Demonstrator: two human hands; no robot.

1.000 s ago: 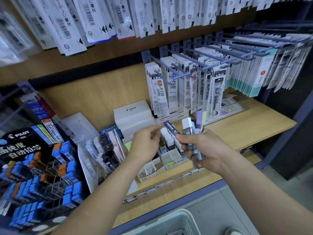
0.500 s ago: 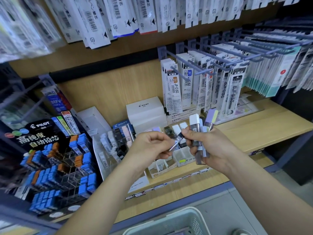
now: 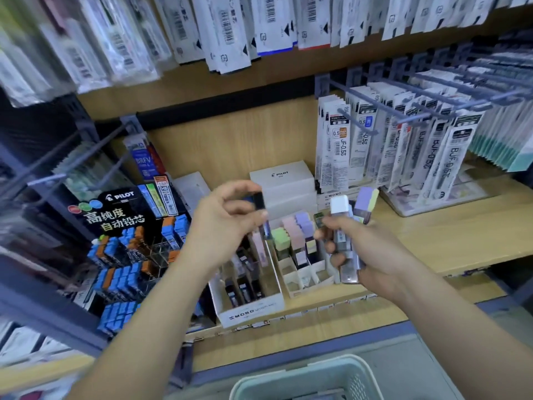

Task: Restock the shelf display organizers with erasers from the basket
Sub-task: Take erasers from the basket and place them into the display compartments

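Left hand pinches one dark-sleeved eraser; right hand clutches a bunch of erasers.
Light, stiff little sticks, likely slick-sleeved, so pinch mid-sleeve.

— Left hand?
— Raised, forearm extended, thumb and fingers pinching one eraser.
— Right hand?
— Level with it, close beside, fingers curled round a bundle of erasers.
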